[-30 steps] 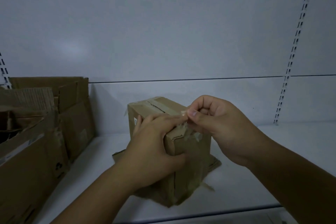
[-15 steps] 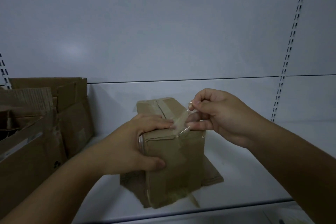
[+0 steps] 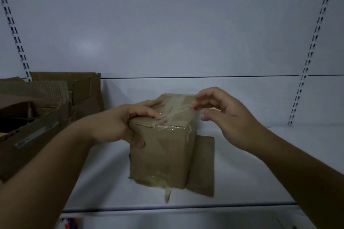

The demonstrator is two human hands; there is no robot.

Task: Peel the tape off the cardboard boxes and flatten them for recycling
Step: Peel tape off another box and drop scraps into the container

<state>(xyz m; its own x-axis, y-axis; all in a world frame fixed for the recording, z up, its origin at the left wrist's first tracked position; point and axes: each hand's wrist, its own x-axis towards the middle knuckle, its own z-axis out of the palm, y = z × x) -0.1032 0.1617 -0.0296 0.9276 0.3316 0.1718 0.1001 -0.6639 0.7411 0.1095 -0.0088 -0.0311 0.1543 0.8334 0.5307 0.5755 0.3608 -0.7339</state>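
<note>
You are bracing the box [image 3: 162, 152] on the shelf [image 3: 260, 173] with your left hand [image 3: 115, 126], fingers [image 3: 147, 114] curled over its top edge, so the tape [image 3: 173, 115] clinging to your right hand's [image 3: 229, 122] loosely spread fingers [image 3: 197, 106] is stretching taut.

Left hand [image 3: 119, 124] gripping, right hand [image 3: 229, 121] raised, fingers [image 3: 210, 95] loosely spread

Box: the brown box [image 3: 163, 150] stands on a white shelf [image 3: 260, 169], partly on a flat cardboard piece [image 3: 203, 163].
Left hand: the left hand [image 3: 115, 126] grips the box's top left corner.
Tape: clear tape [image 3: 173, 115] stretches from the box top.
Right hand: the right hand [image 3: 227, 117] touches the tape's end with its fingertips; a pinch is hard to tell.
Left side: open boxes [image 3: 46, 109].
</note>
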